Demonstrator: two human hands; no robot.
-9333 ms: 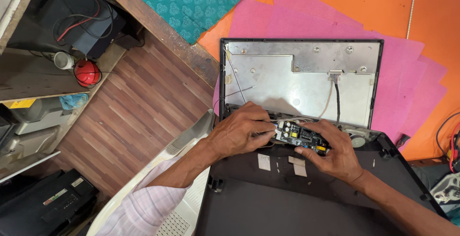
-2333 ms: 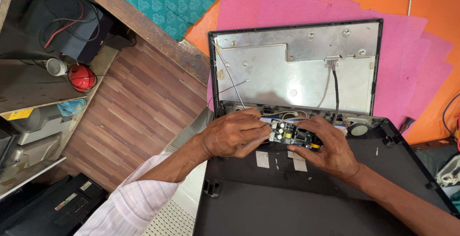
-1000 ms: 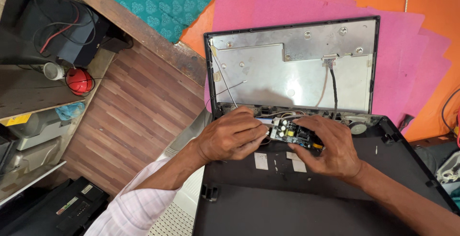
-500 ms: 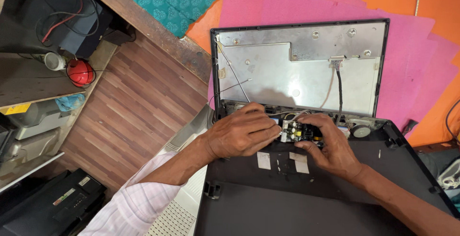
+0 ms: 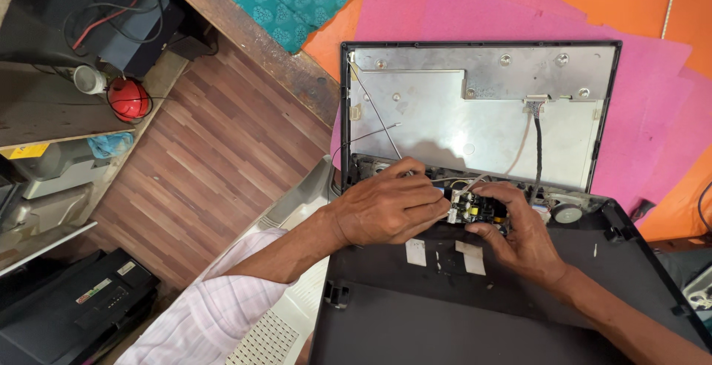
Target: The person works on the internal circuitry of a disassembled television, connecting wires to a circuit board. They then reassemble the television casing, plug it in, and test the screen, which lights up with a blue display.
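Pink and orange paper sheets [image 5: 653, 105] underlie an opened monitor's bare metal back panel [image 5: 482, 113]. Along its lower edge, the left hand [image 5: 389, 209] and right hand [image 5: 523, 235] pinch a small circuit board [image 5: 475, 208], fingers curled, largely hiding it.

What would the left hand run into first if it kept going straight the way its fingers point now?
The left hand points right, fingertips already at the small circuit board. That board comes first; just past it are the right hand fingers gripping its other side. Depth is hard to judge, so it may pass slightly above.
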